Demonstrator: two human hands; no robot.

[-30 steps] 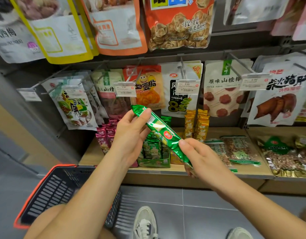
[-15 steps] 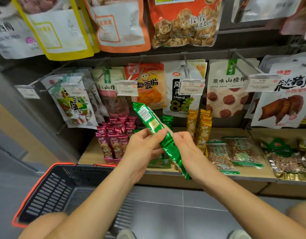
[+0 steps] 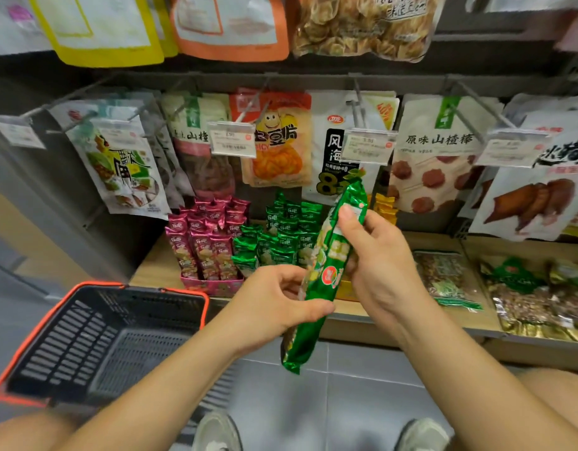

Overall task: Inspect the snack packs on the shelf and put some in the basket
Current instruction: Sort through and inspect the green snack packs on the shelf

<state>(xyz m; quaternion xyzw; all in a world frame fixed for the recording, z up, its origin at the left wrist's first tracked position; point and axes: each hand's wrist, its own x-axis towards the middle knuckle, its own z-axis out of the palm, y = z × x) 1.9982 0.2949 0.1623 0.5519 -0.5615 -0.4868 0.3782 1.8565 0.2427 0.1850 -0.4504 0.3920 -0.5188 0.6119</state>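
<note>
Long green foil snack pack (image 3: 326, 271), sealed, red round mark on its front, held near upright with a slight tilt. Its top end is toward the shelf (image 3: 151, 268) and its lower end hangs over the floor. Left hand (image 3: 274, 307) grips its lower middle, right hand (image 3: 379, 265) its upper part. The wooden shelf carries green packs (image 3: 281, 242) standing in rows, with pink packs (image 3: 209, 242) just beside them on the left. Black slatted basket (image 3: 180, 290) with orange rim, lower left, near the shelf edge, mouth upward
</note>
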